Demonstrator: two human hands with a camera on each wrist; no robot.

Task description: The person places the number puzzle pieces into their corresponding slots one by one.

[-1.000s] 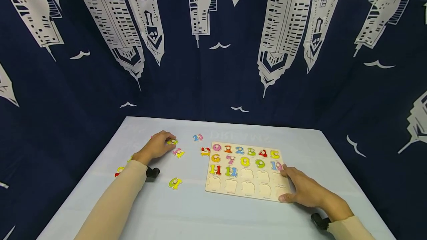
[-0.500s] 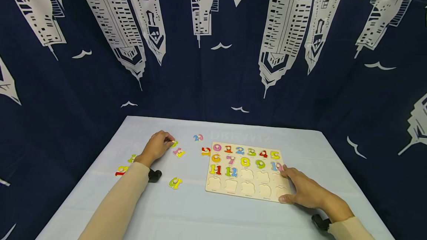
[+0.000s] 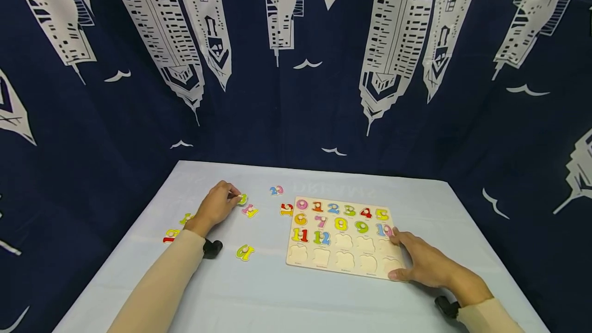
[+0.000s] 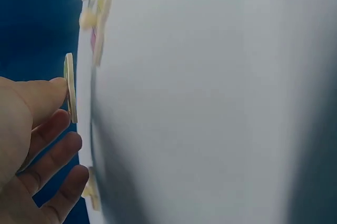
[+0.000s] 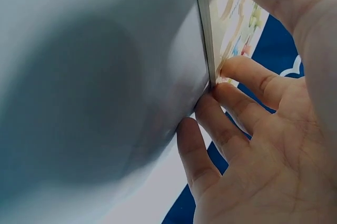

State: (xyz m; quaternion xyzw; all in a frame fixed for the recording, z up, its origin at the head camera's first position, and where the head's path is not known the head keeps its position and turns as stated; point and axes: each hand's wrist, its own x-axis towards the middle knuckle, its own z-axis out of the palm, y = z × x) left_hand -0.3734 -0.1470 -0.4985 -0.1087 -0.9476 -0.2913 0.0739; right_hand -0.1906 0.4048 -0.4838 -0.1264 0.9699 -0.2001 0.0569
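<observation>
My left hand (image 3: 217, 205) pinches a small green-and-yellow number puzzle piece (image 3: 242, 199) between thumb and index finger. In the left wrist view the piece (image 4: 70, 88) shows edge-on, just off the white table surface, with the other fingers loosely bent below it. My right hand (image 3: 423, 260) rests at the right edge of a wooden number puzzle board (image 3: 333, 264), thumb near the front corner and index finger beside the 10. In the right wrist view its fingers lie nearly straight against the board's edge (image 5: 205, 29). Colourful numbers 0 to 12 fill the upper recesses; the lower ones are bare.
Loose number pieces lie left of the board: a pink-and-yellow one (image 3: 250, 210), a blue-and-pink 20 (image 3: 276, 190), a red-and-yellow one (image 3: 286, 209) touching the board's side, a green-and-yellow one (image 3: 245, 253), and others by the left forearm. A dark patterned cloth (image 3: 277, 117) hangs behind the table.
The left fingers have drawn the green-and-yellow piece up and turned it within their pinch, shifting slightly right. The right hand and the board have stayed in place.
</observation>
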